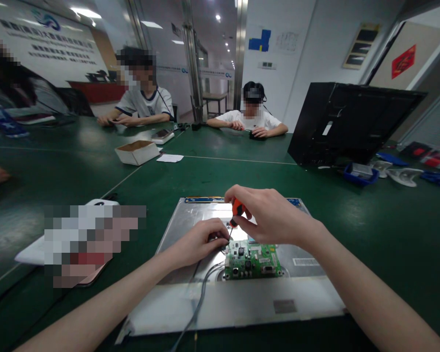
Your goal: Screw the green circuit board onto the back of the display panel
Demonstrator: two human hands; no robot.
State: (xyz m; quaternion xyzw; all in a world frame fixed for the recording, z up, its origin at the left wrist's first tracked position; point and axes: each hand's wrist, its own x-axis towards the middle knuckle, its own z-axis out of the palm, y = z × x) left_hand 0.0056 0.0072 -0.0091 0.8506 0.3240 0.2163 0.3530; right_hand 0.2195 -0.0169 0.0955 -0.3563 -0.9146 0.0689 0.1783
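- Resting on a broad silver sheet-metal panel [181, 227], the rectangular green circuit board [254, 261], dotted with small black and metallic components, is taken as the landmark.
- At the board's far left corner, a screwdriver with a rounded orange-and-black handle [237, 208] is held upright with a slight tilt, its thin metal shaft pointed down.
- Above the board's far edge, the handle is gripped from above by the curled fingers of the right hand [275, 215].
- Just left of that corner, the left hand [203, 235] is lowered with its fingertips drawn narrowly together near the shaft's tip; whether anything small is pinched there cannot be told.
- From the board's left side, thin, smooth grey cables [202, 296] are trailed in a curve toward the near edge.
- On the near side of the board, the panel is covered by a milky, semi-transparent film [242, 303].
- Beyond the board, a narrow blue strip [205, 200] is seen along the panel's far edge.
- Far right of the board, a boxy black monitor housing [359, 122] is stood on the smooth green tabletop [205, 171].
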